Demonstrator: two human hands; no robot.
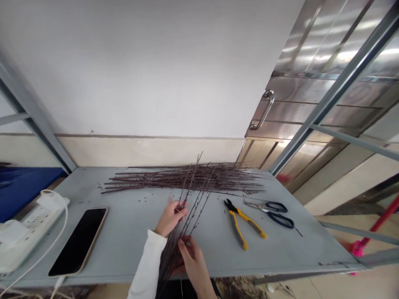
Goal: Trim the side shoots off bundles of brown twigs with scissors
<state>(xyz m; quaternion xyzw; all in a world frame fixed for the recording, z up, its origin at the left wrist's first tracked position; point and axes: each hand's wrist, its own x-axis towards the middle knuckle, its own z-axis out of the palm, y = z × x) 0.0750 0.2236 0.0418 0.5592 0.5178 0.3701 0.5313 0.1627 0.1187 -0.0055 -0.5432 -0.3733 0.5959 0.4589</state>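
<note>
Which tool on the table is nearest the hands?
The yellow-handled pliers: they lie closest to the left hand and right hand gripping the twigs. The dark-blue-handled scissors lie farther right, beyond them.

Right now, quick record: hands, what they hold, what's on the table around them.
left hand: gripping bundle of thin dark twigs
right hand: on same bundle, lower down
surface: grey metal table
beyond hands: loose pile of long dark twigs
right: yellow-and-black-handled pliers, black-handled scissors
left: black smartphone, white power strip
</note>
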